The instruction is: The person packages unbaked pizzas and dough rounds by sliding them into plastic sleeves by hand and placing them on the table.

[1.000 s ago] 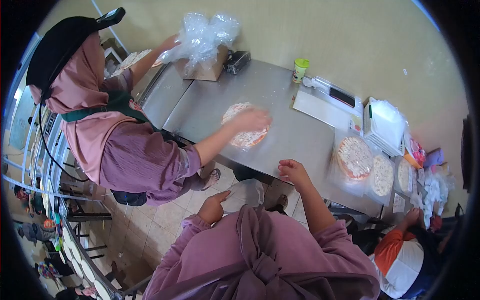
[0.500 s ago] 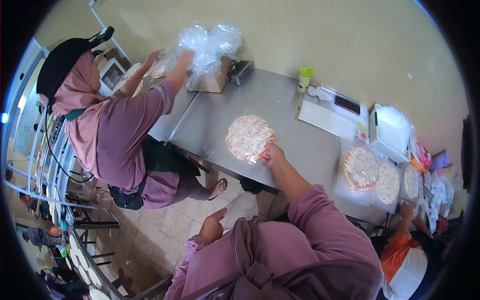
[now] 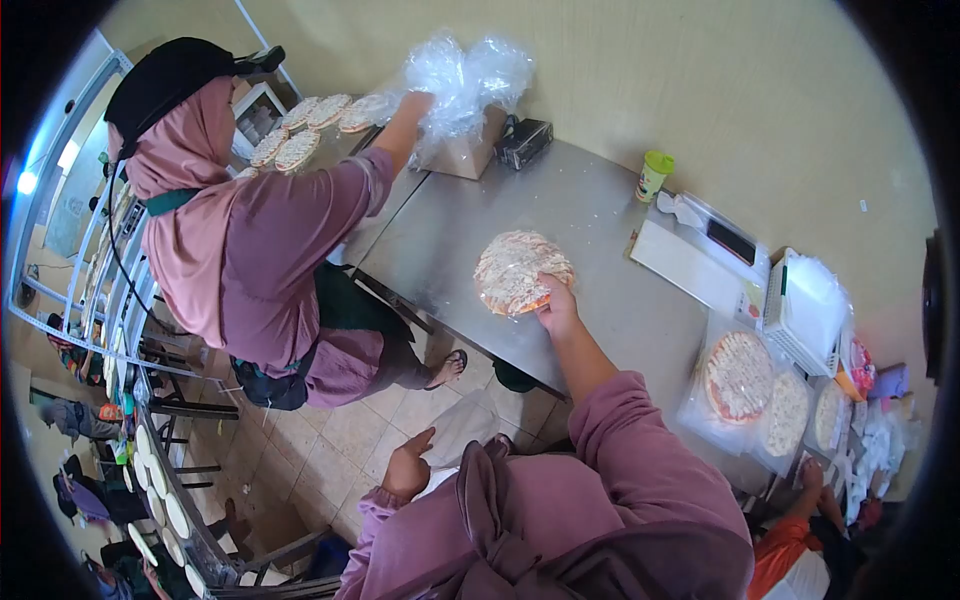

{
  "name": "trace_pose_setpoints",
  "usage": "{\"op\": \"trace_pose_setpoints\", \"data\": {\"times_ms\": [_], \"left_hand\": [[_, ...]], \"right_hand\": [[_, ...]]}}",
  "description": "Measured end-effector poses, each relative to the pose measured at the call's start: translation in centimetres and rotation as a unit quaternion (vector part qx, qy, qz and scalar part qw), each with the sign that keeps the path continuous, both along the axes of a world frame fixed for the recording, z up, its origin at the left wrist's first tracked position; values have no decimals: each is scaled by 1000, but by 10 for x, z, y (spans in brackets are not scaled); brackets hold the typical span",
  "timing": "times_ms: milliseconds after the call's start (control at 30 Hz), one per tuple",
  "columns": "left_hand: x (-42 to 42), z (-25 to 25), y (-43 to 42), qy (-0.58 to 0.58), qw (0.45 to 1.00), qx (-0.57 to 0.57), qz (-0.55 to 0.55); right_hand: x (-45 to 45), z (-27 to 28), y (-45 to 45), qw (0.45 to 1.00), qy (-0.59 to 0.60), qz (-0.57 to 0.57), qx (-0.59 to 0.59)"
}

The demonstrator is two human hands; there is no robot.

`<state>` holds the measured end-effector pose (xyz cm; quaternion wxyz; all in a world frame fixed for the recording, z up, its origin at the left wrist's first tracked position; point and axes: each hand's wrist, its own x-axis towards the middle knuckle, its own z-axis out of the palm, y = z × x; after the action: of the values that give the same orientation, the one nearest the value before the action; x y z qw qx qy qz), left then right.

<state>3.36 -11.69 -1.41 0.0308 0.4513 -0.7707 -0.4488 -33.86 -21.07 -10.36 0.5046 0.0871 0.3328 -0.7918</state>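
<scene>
The pizza [image 3: 523, 273] has passed to the right hand [image 3: 557, 303]. A second person's hand was over it 1 second ago, with the right hand apart from it near the desk's front edge. Half a second later the right fingers had reached its near rim, and now they grasp that rim, the thumb lying on the topping. The pizza, in clear film, is over the bare middle of the desk [image 3: 640, 330]; I cannot tell whether it rests on the metal or is slightly raised. For the work in hand, this means the pizza is now under the right hand's control.

The co-worker [image 3: 255, 250] has turned away to the clear plastic bags [image 3: 470, 75] above the cardboard box [image 3: 462, 152], with 1 hand at them; the other is not visible. At least 5 more pizzas [image 3: 298, 151] show beyond that person's arm.

The left hand [image 3: 408, 470] has stayed low in front of the body, beside a pale bag [image 3: 465, 428] over the floor; its fingers are partly hidden, so I cannot tell whether they grasp the bag.

Toward the desk's right end, a bagged pizza [image 3: 738, 377] lies close to the white basket [image 3: 805, 315].
</scene>
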Motion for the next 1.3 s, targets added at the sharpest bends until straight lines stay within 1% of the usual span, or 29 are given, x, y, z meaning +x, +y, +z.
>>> {"op": "trace_pose_setpoints", "data": {"times_ms": [100,167,200,267,300,367,400,433,467,500,567,600,667,700,733,767,800,867,900,933,967,1000,1033,1067,1100,1167,1200,1267,1300], "left_hand": [[-2,14,-5,-2,1000,7,3],[-4,27,-8,46,993,94,52],[-5,35,-10,45,993,98,48],[-7,52,-15,106,978,164,77],[-10,63,-17,106,977,168,74],[-18,88,-19,135,968,199,77],[-21,97,-20,151,962,214,79],[-24,107,-22,149,962,219,73],[-26,116,-25,156,961,220,67],[-29,126,-29,162,960,221,60],[-34,144,-39,176,959,219,49],[-36,151,-45,186,961,197,49],[-47,169,-55,198,966,158,55],[-55,175,-60,195,967,156,52],[-64,181,-64,213,966,130,64],[-73,184,-69,231,964,104,77],[-84,187,-75,230,970,61,46],[-114,187,-82,242,969,32,48],[-129,185,-85,258,965,6,52],[-141,177,-91,253,967,-33,29],[-156,169,-96,250,967,-35,25],[-175,160,-98,257,964,-63,23],[-192,150,-100,265,960,-92,20],[-206,136,-103,268,957,-112,-2],[-221,123,-107,271,953,-133,-25],[-246,99,-111,234,952,-187,-68],[-258,88,-113,234,951,-188,-71],[-278,67,-117,186,940,-244,-148],[-287,60,-118,186,940,-242,-152]], "right_hand": [[-10,3,14,1000,18,13,-8],[-24,-5,33,997,32,54,-46],[-32,-8,47,997,31,50,-43],[-47,-12,82,996,32,72,-37],[-51,-8,102,997,33,69,-34],[-56,14,145,989,-9,43,-140],[-58,22,164,990,-8,38,-137],[-61,29,182,987,-43,26,-153],[-63,32,193,982,-79,14,-170],[-67,20,197,983,-79,6,-168],[-74,-8,201,991,1,-57,-123],[-73,0,201,990,-1,-64,-122],[-65,21,191,974,37,-61,-215],[-62,35,186,973,34,-65,-218],[-60,50,180,974,18,-59,-220],[-61,54,178,974,3,-53,-221],[-64,46,176,973,-1,-57,-224],[-70,27,171,977,-22,-76,-196],[-70,30,171,976,-26,-79,-199],[-67,42,170,974,-18,-69,-215],[-67,48,170,971,-8,-59,-230],[-69,44,170,971,-11,-63,-232],[-71,39,169,969,-43,-64,-236],[-72,35,170,966,-75,-65,-239],[-72,33,172,965,-76,-69,-242],[-69,30,176,943,-20,-48,-329],[-68,33,179,942,-20,-51,-330],[-64,42,187,953,-14,-66,-295],[-64,38,191,953,-13,-71,-294]]}}
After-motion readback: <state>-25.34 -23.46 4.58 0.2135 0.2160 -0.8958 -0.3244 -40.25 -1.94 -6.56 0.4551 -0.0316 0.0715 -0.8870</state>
